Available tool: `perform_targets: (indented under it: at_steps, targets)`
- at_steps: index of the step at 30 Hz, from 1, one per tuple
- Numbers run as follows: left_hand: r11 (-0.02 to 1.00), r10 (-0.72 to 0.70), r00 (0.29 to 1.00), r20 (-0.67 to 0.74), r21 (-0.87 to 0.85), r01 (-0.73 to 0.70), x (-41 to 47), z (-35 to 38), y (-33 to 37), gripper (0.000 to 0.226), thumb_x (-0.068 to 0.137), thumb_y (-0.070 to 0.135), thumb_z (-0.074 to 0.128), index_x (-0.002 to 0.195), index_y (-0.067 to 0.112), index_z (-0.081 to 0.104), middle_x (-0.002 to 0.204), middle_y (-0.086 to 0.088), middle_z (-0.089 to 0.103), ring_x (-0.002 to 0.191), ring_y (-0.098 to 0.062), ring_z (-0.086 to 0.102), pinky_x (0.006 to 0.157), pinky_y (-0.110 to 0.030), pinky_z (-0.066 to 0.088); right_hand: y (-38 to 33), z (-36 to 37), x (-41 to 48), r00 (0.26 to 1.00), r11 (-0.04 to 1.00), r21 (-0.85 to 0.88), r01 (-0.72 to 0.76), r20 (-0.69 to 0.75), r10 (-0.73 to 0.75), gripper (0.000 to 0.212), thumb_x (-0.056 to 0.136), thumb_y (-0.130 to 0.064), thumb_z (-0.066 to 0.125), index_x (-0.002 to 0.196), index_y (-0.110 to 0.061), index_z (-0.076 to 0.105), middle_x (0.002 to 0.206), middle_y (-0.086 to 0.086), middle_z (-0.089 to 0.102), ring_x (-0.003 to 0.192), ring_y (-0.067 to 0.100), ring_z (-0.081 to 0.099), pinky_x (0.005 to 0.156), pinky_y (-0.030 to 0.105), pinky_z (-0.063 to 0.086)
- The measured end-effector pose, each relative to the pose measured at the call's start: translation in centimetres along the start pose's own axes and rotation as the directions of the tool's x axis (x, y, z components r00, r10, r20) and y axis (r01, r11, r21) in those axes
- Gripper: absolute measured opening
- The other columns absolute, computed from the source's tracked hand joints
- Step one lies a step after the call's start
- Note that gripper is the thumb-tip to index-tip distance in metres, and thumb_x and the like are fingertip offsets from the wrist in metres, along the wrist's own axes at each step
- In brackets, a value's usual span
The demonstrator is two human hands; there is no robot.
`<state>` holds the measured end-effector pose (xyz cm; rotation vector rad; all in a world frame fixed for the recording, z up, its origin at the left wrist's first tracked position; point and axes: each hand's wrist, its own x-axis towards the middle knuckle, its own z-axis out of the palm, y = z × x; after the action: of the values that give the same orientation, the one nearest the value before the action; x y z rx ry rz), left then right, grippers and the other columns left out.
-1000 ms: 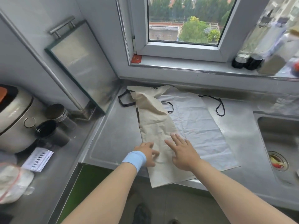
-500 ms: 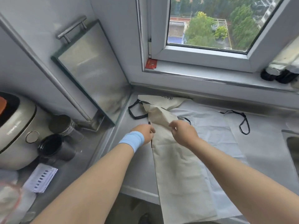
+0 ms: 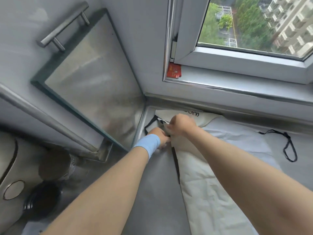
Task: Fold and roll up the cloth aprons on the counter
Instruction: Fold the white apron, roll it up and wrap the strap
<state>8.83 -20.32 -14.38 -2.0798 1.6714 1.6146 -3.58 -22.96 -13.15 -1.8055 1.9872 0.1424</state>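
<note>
The top of a folded cream apron [image 3: 208, 197] is gripped by both hands [image 3: 182, 125], left [image 3: 160, 138] beside right, at the bench's [image 3: 157, 192] far corner; its black strap [image 3: 149, 124] could be trapped, spoiling the roll.

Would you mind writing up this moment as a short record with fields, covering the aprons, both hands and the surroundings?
setting: steel counter in a corner below a window
beige apron: folded into a long strip, lying over the white one
white apron: spread flat, black strap loose on the counter
left hand: blue wristband, at the strip's far end, fingers closed on the cloth
right hand: closed on the same far end
left of counter: dark cups, leaning steel board
rolling: no roll visible yet
</note>
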Motion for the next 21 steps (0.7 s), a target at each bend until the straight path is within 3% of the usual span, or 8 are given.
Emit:
perform_targets:
  at_steps: [2, 5, 8, 12, 15, 17, 19, 21]
  targets:
    - [0.999, 0.002, 0.999, 0.033, -0.045, -0.001, 0.4, 0.4, 0.2, 0.024, 0.081, 0.033, 0.064, 0.087, 0.01, 0.068, 0.084, -0.011, 0.073, 0.086, -0.029, 0.073, 0.083, -0.042, 0.059, 0.5, -0.3, 0.4, 1.0, 0.973, 0.231, 0.007, 0.015, -0.011, 0.025, 0.083, -0.04, 0.057, 0.071, -0.021, 0.069, 0.07, -0.006, 0.066, 0.08, 0.021, 0.062, 0.075, 0.029, 0.046]
    - [0.996, 0.0, 1.0, 0.019, -0.085, 0.001, 0.7, 0.8, 0.4, 0.02, 0.081, 0.024, 0.067, 0.089, 0.006, 0.068, 0.088, -0.015, 0.074, 0.079, -0.028, 0.073, 0.08, -0.037, 0.059, 1.2, -1.5, 0.3, 0.999, 0.829, 0.559, 0.021, -0.053, 0.01, 0.019, 0.081, -0.033, 0.067, 0.069, -0.02, 0.074, 0.067, -0.006, 0.07, 0.068, 0.011, 0.062, 0.062, 0.024, 0.048]
    - [0.992, 0.042, 0.999, -0.012, -0.118, -0.043, 0.4, 0.7, 0.2, 0.01, 0.082, 0.019, 0.067, 0.085, 0.01, 0.067, 0.084, -0.012, 0.073, 0.067, -0.022, 0.068, 0.072, -0.028, 0.056, 1.9, -2.6, 0.9, 0.98, 0.74, 0.671, 0.04, -0.17, 0.101, 0.016, 0.083, -0.032, 0.072, 0.075, -0.02, 0.077, 0.069, -0.007, 0.07, 0.067, 0.009, 0.06, 0.064, 0.024, 0.048]
    - [0.99, 0.078, 0.997, -0.013, -0.116, -0.079, -0.1, -0.5, -0.2, 0.016, 0.086, 0.017, 0.065, 0.072, 0.015, 0.059, 0.077, -0.009, 0.067, 0.07, -0.023, 0.068, 0.073, -0.031, 0.056, 2.3, -2.7, 1.3, 0.97, 0.67, 0.741, 0.046, -0.193, 0.147, 0.014, 0.086, -0.033, 0.07, 0.087, -0.022, 0.079, 0.077, -0.01, 0.071, 0.074, 0.009, 0.062, 0.063, 0.022, 0.046]
    - [0.994, 0.038, 0.991, -0.126, 0.107, -0.025, 0.1, -1.1, -0.4, 0.021, 0.087, 0.015, 0.054, 0.067, 0.017, 0.054, 0.079, -0.007, 0.064, 0.077, -0.028, 0.064, 0.071, -0.029, 0.051, 3.2, -2.5, 0.2, 0.97, 0.764, 0.637, 0.102, -0.235, 0.066, 0.02, 0.09, -0.026, 0.062, 0.106, -0.025, 0.074, 0.099, -0.01, 0.07, 0.092, 0.01, 0.064, 0.083, 0.026, 0.048]
    - [0.992, 0.013, 0.967, -0.253, 0.122, 0.018, 0.0, -0.4, -0.1, 0.013, 0.09, 0.023, 0.052, 0.088, 0.014, 0.061, 0.094, -0.009, 0.064, 0.089, -0.031, 0.06, 0.076, -0.03, 0.048, 5.3, -1.8, -1.1, 0.953, 0.879, 0.461, 0.126, -0.303, 0.023, 0.028, 0.09, -0.018, 0.056, 0.114, -0.025, 0.07, 0.113, -0.004, 0.066, 0.103, 0.017, 0.06, 0.094, 0.032, 0.045]
    - [0.996, 0.023, 0.904, -0.428, 0.091, 0.017, -0.2, 0.8, 0.0, 0.027, 0.09, 0.025, 0.055, 0.114, 0.012, 0.055, 0.118, -0.011, 0.057, 0.109, -0.033, 0.055, 0.088, -0.037, 0.046, 8.1, -0.4, -2.8, 0.937, 0.954, 0.283, 0.098, -0.349, 0.008, 0.031, 0.089, -0.014, 0.054, 0.113, -0.025, 0.069, 0.116, 0.001, 0.063, 0.111, 0.025, 0.054, 0.097, 0.039, 0.041]
    - [0.97, 0.192, 0.811, -0.552, 0.232, -0.072, -0.7, 2.2, 0.2, 0.029, 0.091, 0.017, 0.054, 0.119, 0.014, 0.05, 0.126, -0.009, 0.047, 0.118, -0.03, 0.049, 0.093, -0.038, 0.043, 10.8, 1.7, -4.4, 0.935, 0.98, 0.181, 0.084, -0.356, -0.014, 0.03, 0.088, -0.012, 0.056, 0.112, -0.024, 0.069, 0.115, 0.002, 0.062, 0.113, 0.028, 0.052, 0.094, 0.04, 0.039]
